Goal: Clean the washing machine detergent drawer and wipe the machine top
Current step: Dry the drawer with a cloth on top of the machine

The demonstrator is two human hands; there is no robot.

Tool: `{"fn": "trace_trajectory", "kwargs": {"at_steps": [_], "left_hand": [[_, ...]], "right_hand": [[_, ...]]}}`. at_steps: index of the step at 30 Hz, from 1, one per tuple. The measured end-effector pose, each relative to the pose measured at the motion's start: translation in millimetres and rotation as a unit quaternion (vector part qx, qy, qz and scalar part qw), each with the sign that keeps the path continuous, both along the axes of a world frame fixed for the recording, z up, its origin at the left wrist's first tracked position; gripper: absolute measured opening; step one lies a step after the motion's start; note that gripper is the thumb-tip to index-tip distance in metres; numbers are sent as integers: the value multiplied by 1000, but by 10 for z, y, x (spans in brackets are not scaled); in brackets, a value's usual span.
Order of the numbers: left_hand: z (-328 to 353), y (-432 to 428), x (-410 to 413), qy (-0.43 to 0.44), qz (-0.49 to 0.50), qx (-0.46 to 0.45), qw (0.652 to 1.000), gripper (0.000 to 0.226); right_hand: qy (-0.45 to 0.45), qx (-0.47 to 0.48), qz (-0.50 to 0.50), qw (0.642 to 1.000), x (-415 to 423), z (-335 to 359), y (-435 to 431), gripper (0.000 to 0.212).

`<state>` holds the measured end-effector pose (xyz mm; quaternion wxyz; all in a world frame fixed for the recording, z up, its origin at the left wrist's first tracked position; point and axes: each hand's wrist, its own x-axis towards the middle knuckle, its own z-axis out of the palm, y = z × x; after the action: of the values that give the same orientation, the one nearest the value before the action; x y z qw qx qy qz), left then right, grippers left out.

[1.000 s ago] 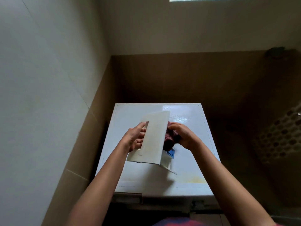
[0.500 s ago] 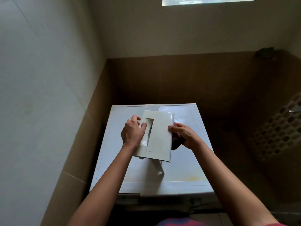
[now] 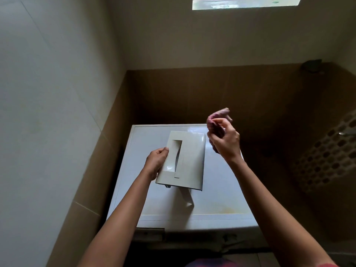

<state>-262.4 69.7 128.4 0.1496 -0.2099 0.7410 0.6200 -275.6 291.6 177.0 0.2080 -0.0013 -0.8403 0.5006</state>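
The white detergent drawer (image 3: 189,160) is held above the washing machine top (image 3: 217,195), its front panel with the recessed handle facing me. My left hand (image 3: 157,161) grips the drawer's left edge. My right hand (image 3: 224,139) is raised to the right of the drawer, apart from it, and holds a bunched dark red cloth (image 3: 215,120). The body of the drawer hangs behind the panel and is mostly hidden.
The machine stands in a corner, with a pale wall on the left and a brown tiled wall behind. A perforated laundry basket (image 3: 331,151) is at the right. The empty drawer slot (image 3: 149,233) shows at the machine's front left. A yellowish stain marks the top's front right.
The drawer has turned so its front panel faces me. My right hand has left the drawer's right side and risen up and to the right with the cloth.
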Motion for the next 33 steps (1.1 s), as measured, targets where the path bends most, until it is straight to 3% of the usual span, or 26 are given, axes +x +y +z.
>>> {"fn": "trace_trajectory", "kwargs": {"at_steps": [2,4,6,8,13,18,22,29,33], "left_hand": [[-44,-3,-4,13,18,10,1000,31],[-95,9,-3,36,38,-8,999,30],[-139,23,12,72,50,-52,995,30],[-170,29,28,112,39,-91,989,29],[-148,21,32,109,24,-74,991,30],[-76,18,-41,28,42,13,999,22],[-60,18,-70,19,49,16,998,31],[-83,11,-86,31,47,-19,998,25],[-78,-20,-84,0,28,35,999,19]], "right_hand": [[-63,58,153,984,44,90,-23,26],[-107,161,283,940,109,49,-85,28],[-116,318,328,882,193,-127,-168,41],[-116,410,294,856,244,-303,-241,51],[-131,369,239,888,-33,-381,-416,52],[-164,387,206,884,-225,-302,-671,49],[-119,434,204,869,228,-281,-864,43],[-98,402,246,877,947,-165,-831,28],[-142,388,288,864,921,-247,-797,56]]}}
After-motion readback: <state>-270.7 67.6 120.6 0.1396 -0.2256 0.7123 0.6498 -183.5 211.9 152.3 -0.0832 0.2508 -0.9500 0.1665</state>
